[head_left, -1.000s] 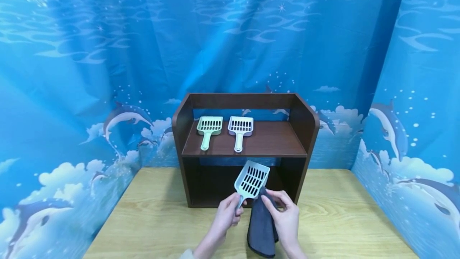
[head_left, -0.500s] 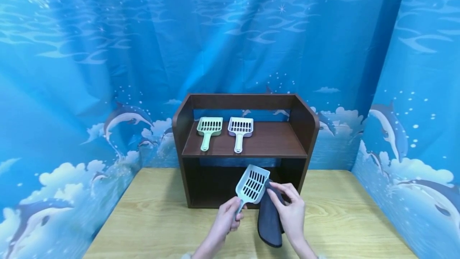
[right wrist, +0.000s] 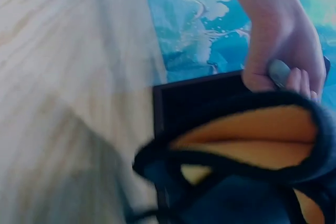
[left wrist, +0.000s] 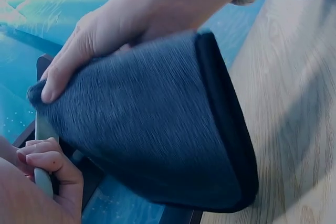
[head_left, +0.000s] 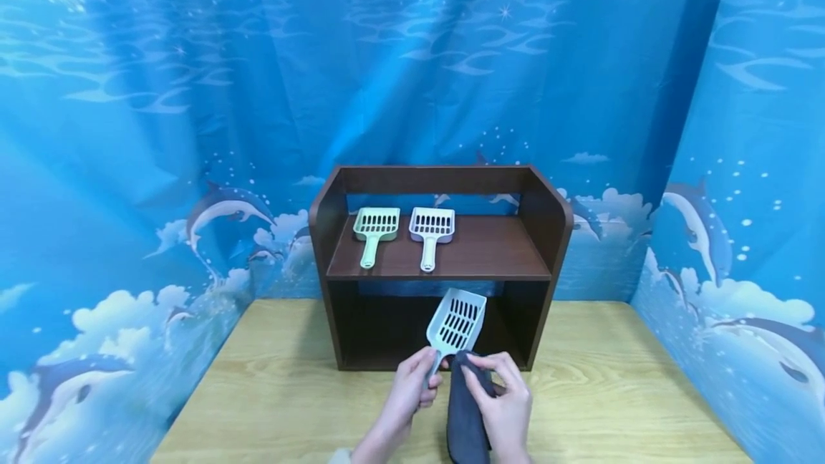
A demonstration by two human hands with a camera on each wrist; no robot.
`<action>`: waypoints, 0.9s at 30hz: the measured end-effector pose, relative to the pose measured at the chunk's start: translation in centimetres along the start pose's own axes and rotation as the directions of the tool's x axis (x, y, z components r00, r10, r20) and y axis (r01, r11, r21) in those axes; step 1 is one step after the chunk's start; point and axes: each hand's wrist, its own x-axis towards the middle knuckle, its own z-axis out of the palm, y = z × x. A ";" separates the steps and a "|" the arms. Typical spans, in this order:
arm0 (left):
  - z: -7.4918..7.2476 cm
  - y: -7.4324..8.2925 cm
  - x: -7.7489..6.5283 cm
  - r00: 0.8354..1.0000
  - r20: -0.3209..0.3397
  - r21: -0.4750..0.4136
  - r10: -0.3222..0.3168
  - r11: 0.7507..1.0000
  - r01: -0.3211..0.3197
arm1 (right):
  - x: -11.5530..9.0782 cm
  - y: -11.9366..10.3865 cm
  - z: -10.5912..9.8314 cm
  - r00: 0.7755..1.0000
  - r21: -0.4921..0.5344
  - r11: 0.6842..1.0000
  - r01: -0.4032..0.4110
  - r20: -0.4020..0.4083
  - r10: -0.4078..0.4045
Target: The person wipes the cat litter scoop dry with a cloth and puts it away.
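In the head view my left hand (head_left: 415, 382) grips the handle of a pale blue slotted litter scoop (head_left: 459, 317), its pan tilted up in front of the shelf. My right hand (head_left: 505, 396) pinches a dark grey cloth (head_left: 467, 414) at the scoop's lower edge, near the handle; the rest of the cloth hangs down. In the left wrist view the black-edged cloth (left wrist: 147, 119) covers most of the scoop, and the left fingers (left wrist: 50, 158) curl round the handle. From the right wrist, the cloth's orange inner side (right wrist: 252, 135) shows between its folds.
A dark brown two-tier shelf (head_left: 445, 279) stands on the wooden table (head_left: 271, 385). On its upper board lie a green litter scoop (head_left: 372, 235) and a white-lavender one (head_left: 430, 235), side by side. A blue ocean-print curtain (head_left: 258, 92) hangs behind.
My right hand slid the cloth up along the scoop's right edge, then brought it back down and left to the pan's base. The left hand kept its grip, with the scoop shifting slightly.
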 end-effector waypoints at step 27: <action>-1.1 2.5 -0.9 0.994 0.082 0.230 0.072 0.969 -0.089 | 5.4 2.0 -3.2 0.987 -0.066 0.986 -0.150 -0.066 0.146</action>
